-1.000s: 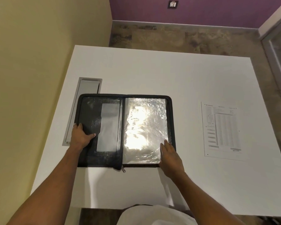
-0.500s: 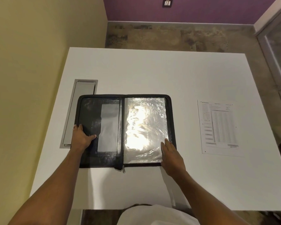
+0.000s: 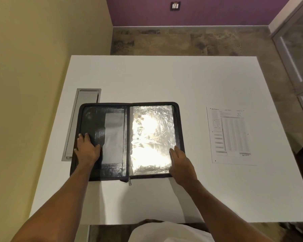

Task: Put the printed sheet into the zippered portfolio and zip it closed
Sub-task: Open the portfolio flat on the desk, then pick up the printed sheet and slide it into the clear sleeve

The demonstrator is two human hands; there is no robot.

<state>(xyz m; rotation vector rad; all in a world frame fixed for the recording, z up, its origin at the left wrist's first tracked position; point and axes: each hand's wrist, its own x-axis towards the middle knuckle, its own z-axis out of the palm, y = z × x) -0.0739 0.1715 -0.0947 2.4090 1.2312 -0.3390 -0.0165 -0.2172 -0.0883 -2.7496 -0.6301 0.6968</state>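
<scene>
1. Against the frames a second back, little has changed: both our hands rest where they were on the open portfolio (image 3: 128, 140), and the sheet has not been touched. We judge the opening step finished and the insertion not yet begun.
2. Far left: a grey metal cable hatch (image 3: 80, 123) is set flush in the white table (image 3: 156, 77); the portfolio's left edge overlaps it.
3. Left hand (image 3: 87, 149): flat, fingers spread, palm pressing the left cover down. It pinches nothing.
4. Left cover: dark, matte, with a pale pocket panel that narrows at mid-height.
5. Spine: the zipper pull (image 3: 129, 181) hangs at the near edge, so the zip is fully undone.
6. Right cover: a clear plastic sleeve (image 3: 152, 137), crinkled and glaring under the room light.
7. Right hand (image 3: 180, 161): flat, fingers together, lying on the sleeve's near right corner. It grips nothing.
8. Right: the printed sheet (image 3: 230, 135) lies flat on the table, well apart from the portfolio, a dense table printed on it; text too small to read.
</scene>
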